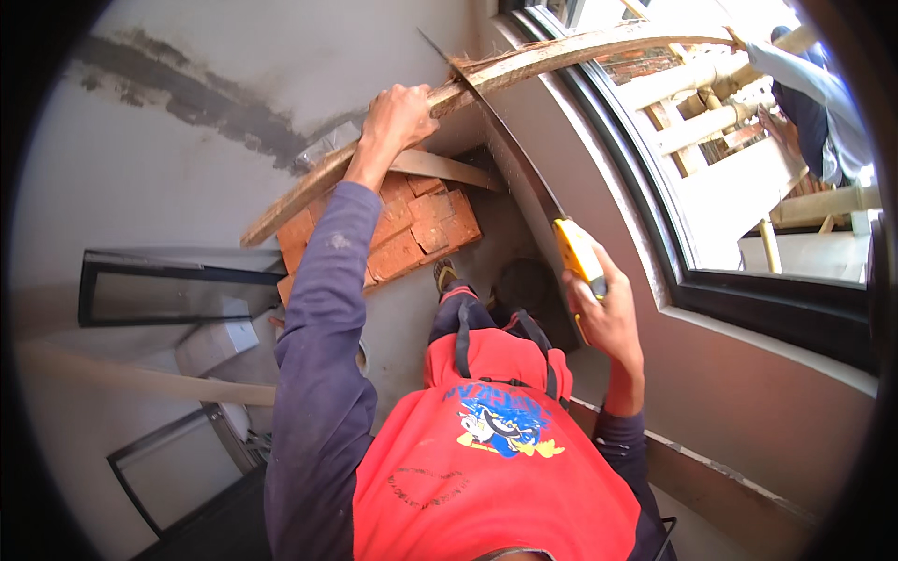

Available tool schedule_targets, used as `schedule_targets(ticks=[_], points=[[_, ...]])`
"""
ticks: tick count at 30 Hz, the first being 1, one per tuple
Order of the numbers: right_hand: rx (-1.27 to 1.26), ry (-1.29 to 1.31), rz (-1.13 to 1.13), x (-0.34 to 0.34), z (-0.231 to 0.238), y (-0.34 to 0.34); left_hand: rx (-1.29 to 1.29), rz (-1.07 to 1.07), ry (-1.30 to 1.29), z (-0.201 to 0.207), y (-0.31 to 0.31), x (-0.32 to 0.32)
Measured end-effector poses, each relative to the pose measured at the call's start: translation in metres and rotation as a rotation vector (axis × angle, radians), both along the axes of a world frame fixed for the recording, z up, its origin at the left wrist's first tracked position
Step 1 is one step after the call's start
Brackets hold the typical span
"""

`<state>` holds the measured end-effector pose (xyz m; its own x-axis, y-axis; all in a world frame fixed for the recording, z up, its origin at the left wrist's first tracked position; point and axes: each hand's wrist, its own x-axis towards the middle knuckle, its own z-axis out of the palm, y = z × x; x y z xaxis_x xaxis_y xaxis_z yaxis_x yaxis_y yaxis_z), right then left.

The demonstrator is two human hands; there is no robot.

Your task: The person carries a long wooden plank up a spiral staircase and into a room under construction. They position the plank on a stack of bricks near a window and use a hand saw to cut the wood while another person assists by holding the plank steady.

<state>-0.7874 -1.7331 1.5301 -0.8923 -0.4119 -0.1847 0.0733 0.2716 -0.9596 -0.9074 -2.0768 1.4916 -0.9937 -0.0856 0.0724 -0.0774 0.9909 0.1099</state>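
Grasping one yellow-handled saw (529, 174), the right grip (606, 304) angles its blade across one long timber (533, 64), clasped by the left grip (398, 117); one brick pile (402, 234) sits beneath, a floor strip (510, 224) separating its edge from the wall (561, 140).

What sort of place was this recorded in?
Probably indoors on a building site: orange bricks are stacked on the floor, bamboo-like poles show outside the window, and a saw is set against a long wooden strip.
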Motion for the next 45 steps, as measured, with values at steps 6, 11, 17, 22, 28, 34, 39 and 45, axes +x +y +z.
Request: schedule_targets(ticks=[6,11,17,22,28,34,39,45], points=[[0.186,-0.017,0.044,0.041,0.025,0.028,-0.066,0.020,0.018,-0.003,0.009,0.008],[0.160,0.023,0.097,0.023,0.016,0.018,-0.051,0.043,0.003,-0.008,0.005,0.012],[0.242,-0.039,0.083,0.010,0.007,0.009,-0.070,0.056,-0.017,-0.002,0.012,0.005],[0.117,-0.037,0.054,0.039,0.017,0.042,-0.045,0.092,0.015,0.002,0.005,0.008],[0.151,-0.038,0.056,-0.002,-0.001,-0.002,-0.034,0.037,-0.018,0.001,0.005,0.001],[0.162,-0.056,0.053,0.034,0.016,0.031,0.006,0.048,-0.068,0.006,0.005,0.002],[0.151,-0.036,0.089,0.005,0.007,0.009,-0.026,0.049,-0.058,-0.002,-0.007,0.002],[0.197,-0.007,0.069,0.007,0.011,-0.005,-0.037,0.047,0.013,0.002,0.003,-0.002]])
